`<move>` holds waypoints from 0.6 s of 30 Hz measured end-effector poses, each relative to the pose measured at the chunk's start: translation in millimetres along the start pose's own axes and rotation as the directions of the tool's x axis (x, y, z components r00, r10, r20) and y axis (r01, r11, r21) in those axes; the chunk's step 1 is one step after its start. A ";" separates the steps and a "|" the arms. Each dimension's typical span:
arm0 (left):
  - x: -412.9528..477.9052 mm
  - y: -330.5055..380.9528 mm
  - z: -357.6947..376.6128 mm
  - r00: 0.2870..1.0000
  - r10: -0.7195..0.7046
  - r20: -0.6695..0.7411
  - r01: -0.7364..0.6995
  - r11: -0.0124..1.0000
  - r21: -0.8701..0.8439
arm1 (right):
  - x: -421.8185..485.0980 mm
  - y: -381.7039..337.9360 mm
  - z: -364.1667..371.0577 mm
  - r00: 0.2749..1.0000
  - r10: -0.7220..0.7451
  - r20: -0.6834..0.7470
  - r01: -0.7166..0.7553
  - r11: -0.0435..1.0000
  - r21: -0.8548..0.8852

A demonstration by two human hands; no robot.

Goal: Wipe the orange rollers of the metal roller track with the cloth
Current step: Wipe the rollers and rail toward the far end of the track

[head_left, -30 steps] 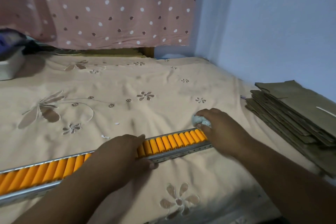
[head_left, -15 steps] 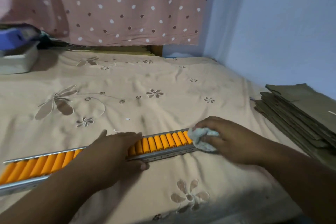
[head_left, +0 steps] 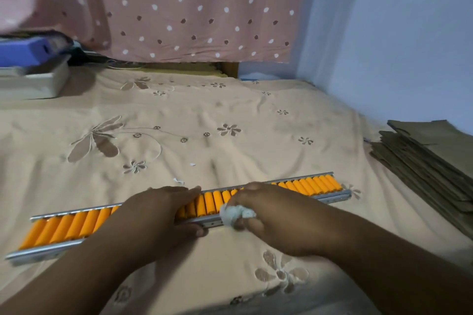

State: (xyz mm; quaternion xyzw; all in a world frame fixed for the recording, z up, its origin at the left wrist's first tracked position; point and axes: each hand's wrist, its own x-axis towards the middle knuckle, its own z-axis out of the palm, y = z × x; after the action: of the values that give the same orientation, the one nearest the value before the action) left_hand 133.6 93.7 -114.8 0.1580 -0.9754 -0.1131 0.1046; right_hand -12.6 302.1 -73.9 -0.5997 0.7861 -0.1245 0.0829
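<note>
A long metal roller track with orange rollers lies across a beige bedsheet, running from lower left to upper right. My left hand grips the track near its middle, fingers over the rollers and thumb on the near rail. My right hand is just right of it, holding a crumpled pale cloth pressed against the rollers and the near rail. The rollers under both hands are hidden.
A stack of flattened brown cardboard lies at the right against the blue wall. A white box with a blue object on it sits at the far left. A dotted pink curtain hangs behind the bed.
My right hand has slid the cloth leftward along the rollers from the track's right end toward the middle. The left hand keeps its hold. The view has shifted.
</note>
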 end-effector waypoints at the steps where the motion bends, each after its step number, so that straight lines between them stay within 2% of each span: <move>1: -0.6 -0.8 -0.5 1.000 0.004 0.008 -0.004 1.000 -0.013 | -4.1 -0.3 -7.0 0.992 -0.010 0.122 0.000 0.997 0.080; 2: -2.4 -2.0 -1.1 1.000 0.013 0.024 -0.012 1.000 -0.026 | -8.3 2.1 -14.2 0.983 -0.017 0.182 -0.013 0.987 0.158; 3: -4.9 -3.5 -2.5 0.999 0.019 0.049 -0.017 0.999 -0.037 | -11.0 7.4 -21.0 0.989 -0.013 0.149 -0.020 0.975 0.219; 5: -13.5 -12.6 -9.7 0.996 0.017 0.082 -0.015 1.000 -0.024 | -7.5 21.8 -32.7 0.993 0.056 -0.103 -0.022 0.953 0.301; 7: -23.7 -27.0 -20.0 0.998 -0.001 0.069 -0.001 0.999 0.037 | 3.9 37.3 -34.2 0.923 0.147 -0.357 -0.045 0.959 0.278; 8: -27.7 -34.1 -24.6 0.999 -0.015 0.051 0.011 0.998 0.061 | 10.7 42.5 -30.9 0.895 0.185 -0.405 -0.088 0.965 0.246; 11: -37.9 -46.6 -28.8 0.998 -0.065 0.007 0.065 0.998 -0.004 | 30.4 40.0 -5.5 0.919 0.230 -0.321 -0.194 0.971 0.139; 15: -39.0 -44.9 -21.5 0.994 -0.096 -0.053 0.096 0.995 -0.004 | 39.8 2.0 26.2 0.950 0.156 -0.269 -0.132 0.986 0.107; 18: -39.5 -42.8 -23.2 0.994 -0.086 -0.065 0.087 0.996 0.012 | 35.7 -23.5 23.1 0.985 0.020 -0.170 -0.037 0.994 -0.098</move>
State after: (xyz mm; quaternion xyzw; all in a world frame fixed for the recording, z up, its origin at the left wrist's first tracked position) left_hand 188.0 62.9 -110.2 0.2044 -0.9645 -0.1053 0.1296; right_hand 6.1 259.7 -88.3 -0.5793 0.8040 -0.1337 -0.0126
